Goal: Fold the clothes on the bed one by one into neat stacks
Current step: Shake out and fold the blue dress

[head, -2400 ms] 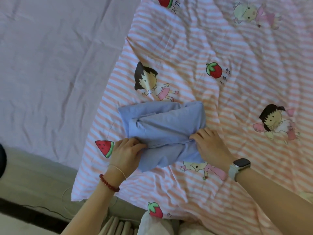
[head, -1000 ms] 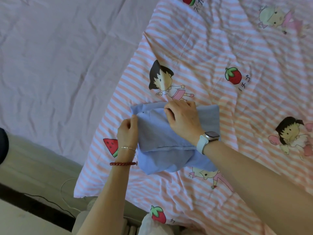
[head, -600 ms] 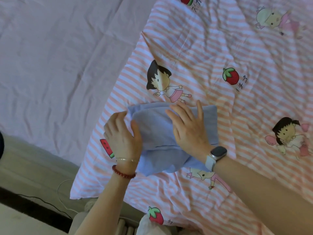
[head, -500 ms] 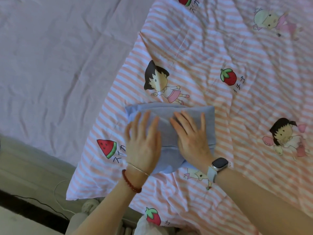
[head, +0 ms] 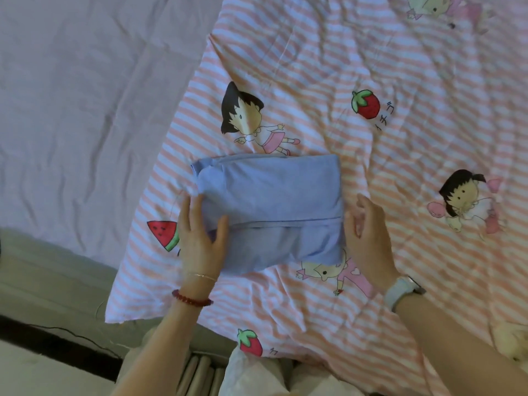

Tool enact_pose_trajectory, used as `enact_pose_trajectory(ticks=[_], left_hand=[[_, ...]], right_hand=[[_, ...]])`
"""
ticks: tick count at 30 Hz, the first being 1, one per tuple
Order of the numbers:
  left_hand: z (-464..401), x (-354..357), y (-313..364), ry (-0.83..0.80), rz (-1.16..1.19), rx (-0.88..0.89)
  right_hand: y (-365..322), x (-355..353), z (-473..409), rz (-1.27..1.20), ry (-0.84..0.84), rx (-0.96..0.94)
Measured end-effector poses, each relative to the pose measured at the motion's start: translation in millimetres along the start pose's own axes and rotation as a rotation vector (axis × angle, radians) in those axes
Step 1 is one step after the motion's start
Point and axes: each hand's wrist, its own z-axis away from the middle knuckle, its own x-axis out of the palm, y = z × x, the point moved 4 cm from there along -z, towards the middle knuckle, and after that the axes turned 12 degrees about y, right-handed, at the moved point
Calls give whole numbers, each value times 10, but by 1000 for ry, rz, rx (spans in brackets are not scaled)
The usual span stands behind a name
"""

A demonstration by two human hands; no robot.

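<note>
A light blue garment (head: pixel 271 207) lies folded into a compact rectangle on the pink striped cartoon quilt (head: pixel 371 81). My left hand (head: pixel 200 238) sits at its left edge, the thumb lying on the cloth and the straight fingers alongside it. My right hand (head: pixel 368 235) is at the garment's right edge with fingers loosely bent, touching the side of the fold. Neither hand grips the fabric. A looser flap of the garment sticks out toward me below a seam line.
A lilac bedsheet (head: pixel 85 95) covers the mattress to the left of the quilt. The bed's near edge (head: pixel 57 278) and the floor with a dark strip and a thin cable (head: pixel 71 335) run along the lower left. Pale cloth (head: pixel 257 375) lies below the quilt's near edge.
Both hands were pressing flat on top of the folded garment; they have slid outward to its left and right edges. The garment now looks flatter and squarer.
</note>
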Motion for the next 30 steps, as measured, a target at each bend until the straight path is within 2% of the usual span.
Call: enact_pose_trajectory(ticks=[3, 5, 11, 13, 18, 20, 22, 24, 27, 29, 30], left_hand=[[390, -30, -146, 117, 116, -442], [568, -7, -188, 139, 75, -560], [528, 13, -116, 228, 77, -434], [457, 8, -154, 261, 109, -445], [471, 7, -318, 169, 142, -503], [429, -99, -318, 245, 173, -536], [339, -247, -187, 388, 131, -366], [264, -274, 123, 424, -23, -27], [211, 84, 566, 262, -263, 403], [155, 416, 670, 110, -379, 538], [96, 561, 635, 30, -424, 552]], right_hand=[[53, 46, 340, -49, -41, 153], [48, 117, 461, -114, -11, 241], [32, 127, 541, -282, 121, 425], [42, 101, 498, -269, 131, 396], [129, 100, 419, -227, 93, 372], [117, 28, 389, -195, 124, 321], [28, -86, 316, -87, 204, 172], [-184, -95, 228, 19, 206, -80], [-568, 155, 111, 169, 112, -359], [-738, 418, 38, 311, 33, -487], [-751, 546, -9, 389, -18, -528]])
